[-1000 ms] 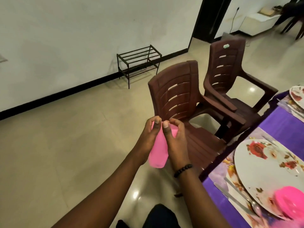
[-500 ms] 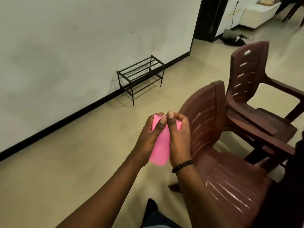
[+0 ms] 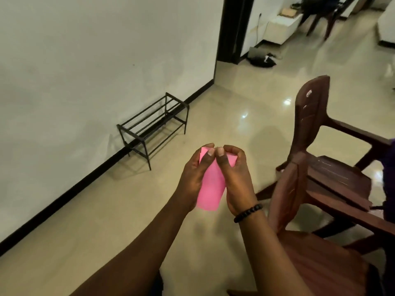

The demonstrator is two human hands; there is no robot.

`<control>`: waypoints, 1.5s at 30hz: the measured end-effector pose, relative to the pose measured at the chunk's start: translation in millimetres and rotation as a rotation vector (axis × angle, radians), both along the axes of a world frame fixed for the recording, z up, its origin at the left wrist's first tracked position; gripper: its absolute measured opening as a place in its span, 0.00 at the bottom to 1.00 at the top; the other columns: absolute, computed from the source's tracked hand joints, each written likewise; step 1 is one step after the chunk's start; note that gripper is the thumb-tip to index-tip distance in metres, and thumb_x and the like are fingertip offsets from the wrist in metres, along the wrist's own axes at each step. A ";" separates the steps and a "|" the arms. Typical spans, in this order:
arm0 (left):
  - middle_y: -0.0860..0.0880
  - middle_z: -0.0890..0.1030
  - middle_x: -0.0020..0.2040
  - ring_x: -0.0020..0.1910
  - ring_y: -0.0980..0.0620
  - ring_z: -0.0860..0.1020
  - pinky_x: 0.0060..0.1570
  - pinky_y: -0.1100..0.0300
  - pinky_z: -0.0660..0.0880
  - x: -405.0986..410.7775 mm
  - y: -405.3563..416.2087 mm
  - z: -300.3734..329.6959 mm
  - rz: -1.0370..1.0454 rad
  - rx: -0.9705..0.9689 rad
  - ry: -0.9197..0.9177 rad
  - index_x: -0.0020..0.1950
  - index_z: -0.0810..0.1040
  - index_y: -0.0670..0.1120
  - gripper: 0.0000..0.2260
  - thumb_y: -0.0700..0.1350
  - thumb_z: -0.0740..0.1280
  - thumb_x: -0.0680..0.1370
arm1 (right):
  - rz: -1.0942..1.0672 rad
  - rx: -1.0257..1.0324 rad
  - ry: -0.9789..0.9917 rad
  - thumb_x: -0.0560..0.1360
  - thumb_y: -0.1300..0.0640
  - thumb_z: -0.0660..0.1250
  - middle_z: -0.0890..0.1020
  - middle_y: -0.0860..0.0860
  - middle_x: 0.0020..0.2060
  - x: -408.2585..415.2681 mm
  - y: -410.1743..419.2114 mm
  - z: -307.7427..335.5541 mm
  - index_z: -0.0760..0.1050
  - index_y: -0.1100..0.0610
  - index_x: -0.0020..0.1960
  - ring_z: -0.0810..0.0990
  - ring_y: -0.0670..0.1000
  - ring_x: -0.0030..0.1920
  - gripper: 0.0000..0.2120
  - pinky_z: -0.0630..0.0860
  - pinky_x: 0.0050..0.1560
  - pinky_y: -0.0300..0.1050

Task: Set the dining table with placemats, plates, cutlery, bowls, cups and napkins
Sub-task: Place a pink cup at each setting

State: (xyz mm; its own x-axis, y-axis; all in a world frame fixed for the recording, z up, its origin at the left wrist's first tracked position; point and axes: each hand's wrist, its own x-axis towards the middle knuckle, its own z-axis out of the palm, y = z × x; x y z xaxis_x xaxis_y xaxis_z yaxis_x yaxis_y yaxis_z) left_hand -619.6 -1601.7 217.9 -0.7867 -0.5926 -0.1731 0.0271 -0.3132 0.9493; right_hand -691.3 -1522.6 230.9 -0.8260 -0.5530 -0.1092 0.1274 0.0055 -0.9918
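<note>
Pink napkin [image 3: 210,184] at frame centre, top edge pinched by left hand [image 3: 193,176] and right hand [image 3: 236,178], held over floor, brown chair [image 3: 333,167] at right, black rack [image 3: 154,127] left of centre

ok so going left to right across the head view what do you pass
black metal rack → left hand → pink napkin held by both hands → right hand → brown plastic chair
</note>
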 end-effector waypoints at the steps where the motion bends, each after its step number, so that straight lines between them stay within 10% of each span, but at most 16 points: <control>1: 0.46 0.82 0.59 0.59 0.44 0.81 0.60 0.38 0.76 -9.7 -16.0 4.3 -0.040 -0.006 -0.008 0.64 0.77 0.53 0.23 0.63 0.69 0.74 | -0.036 -0.010 -0.029 0.55 0.24 0.70 0.80 0.49 0.56 -6.9 -14.1 0.3 0.71 0.51 0.61 0.81 0.50 0.55 0.44 0.80 0.50 0.45; 13: 0.47 0.82 0.57 0.57 0.46 0.81 0.58 0.38 0.77 -127.0 -140.0 -5.1 -0.397 -0.130 0.000 0.64 0.76 0.51 0.22 0.64 0.64 0.77 | -0.570 -0.026 -0.149 0.60 0.28 0.72 0.82 0.48 0.52 -83.9 -130.7 -2.6 0.74 0.49 0.57 0.82 0.51 0.53 0.34 0.81 0.53 0.56; 23: 0.50 0.81 0.61 0.60 0.48 0.80 0.59 0.43 0.78 -321.6 -189.6 -4.5 -0.638 -0.230 0.016 0.68 0.74 0.54 0.30 0.69 0.66 0.72 | -0.789 -0.036 -0.077 0.60 0.27 0.67 0.81 0.45 0.52 -250.5 -167.6 -2.6 0.73 0.46 0.57 0.81 0.47 0.52 0.32 0.81 0.51 0.47; 45: 0.47 0.82 0.59 0.58 0.44 0.81 0.59 0.38 0.76 -734.4 -168.8 33.2 -1.035 -0.187 0.148 0.64 0.77 0.51 0.24 0.63 0.66 0.74 | -1.245 -0.092 0.040 0.59 0.22 0.67 0.82 0.46 0.52 -630.2 -163.5 26.3 0.71 0.43 0.55 0.82 0.51 0.53 0.34 0.80 0.53 0.57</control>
State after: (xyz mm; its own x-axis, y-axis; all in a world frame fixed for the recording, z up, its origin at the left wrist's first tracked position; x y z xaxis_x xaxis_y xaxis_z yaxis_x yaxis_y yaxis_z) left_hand -1354.1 -1770.5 251.0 -0.9290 0.3699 -0.0096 -0.0497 -0.0990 0.9938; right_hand -1321.5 -1686.1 257.2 -0.7950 0.6020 -0.0743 -0.0339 -0.1663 -0.9855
